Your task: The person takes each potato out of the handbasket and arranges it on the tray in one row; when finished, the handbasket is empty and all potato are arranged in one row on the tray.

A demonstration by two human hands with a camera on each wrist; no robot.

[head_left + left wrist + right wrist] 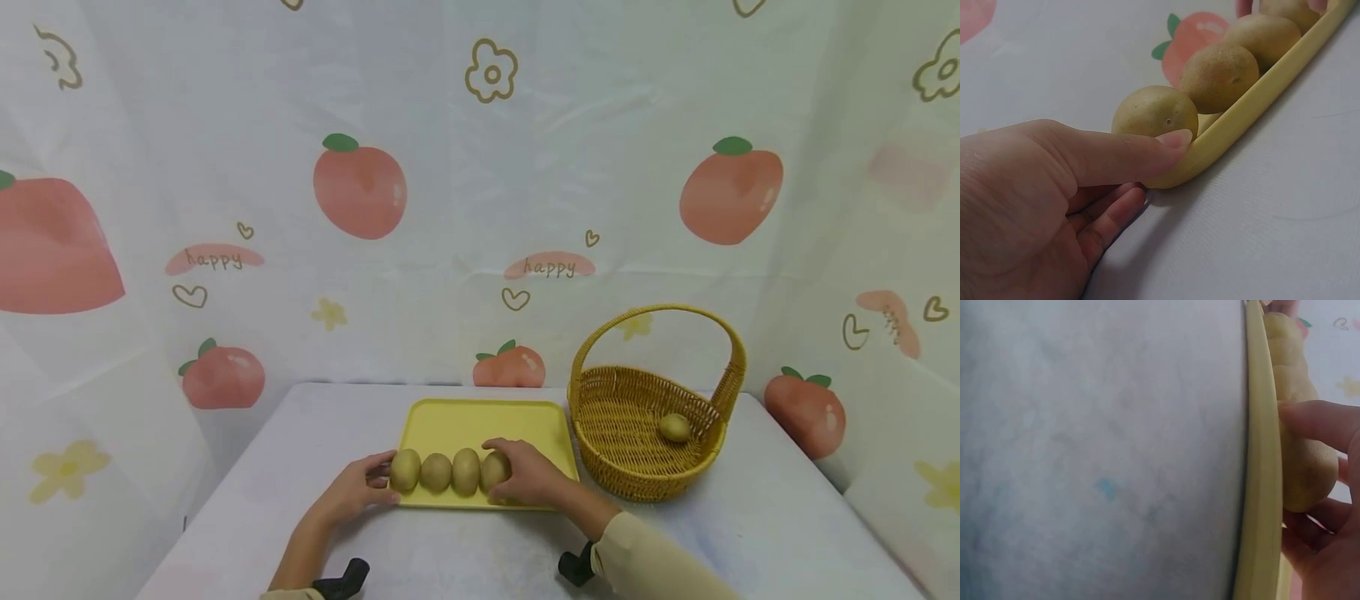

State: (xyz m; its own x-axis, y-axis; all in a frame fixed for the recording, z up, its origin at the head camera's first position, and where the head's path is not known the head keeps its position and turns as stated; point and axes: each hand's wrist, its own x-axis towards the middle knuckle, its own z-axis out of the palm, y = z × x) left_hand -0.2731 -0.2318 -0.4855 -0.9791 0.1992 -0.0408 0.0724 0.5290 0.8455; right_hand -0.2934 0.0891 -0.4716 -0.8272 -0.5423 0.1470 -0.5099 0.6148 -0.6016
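Note:
Several potatoes (436, 473) stand side by side in a row along the near edge of a yellow tray (480, 417). My left hand (351, 493) holds the leftmost potato (1155, 109) from its outer side. Its thumb lies against the potato's front, and the lower fingers are beside the tray's corner. At the row's other end, my right hand (534, 475) grips the rightmost potato (1310, 472), with the thumb in front and the fingers round the far side. That hand hides part of this potato in the head view.
A woven basket (645, 487) with a tall handle stands right of the tray, one potato (674, 427) inside it. The white table (450, 554) ends at a fruit-printed cloth (442, 317) behind. Black straps show on both wrists.

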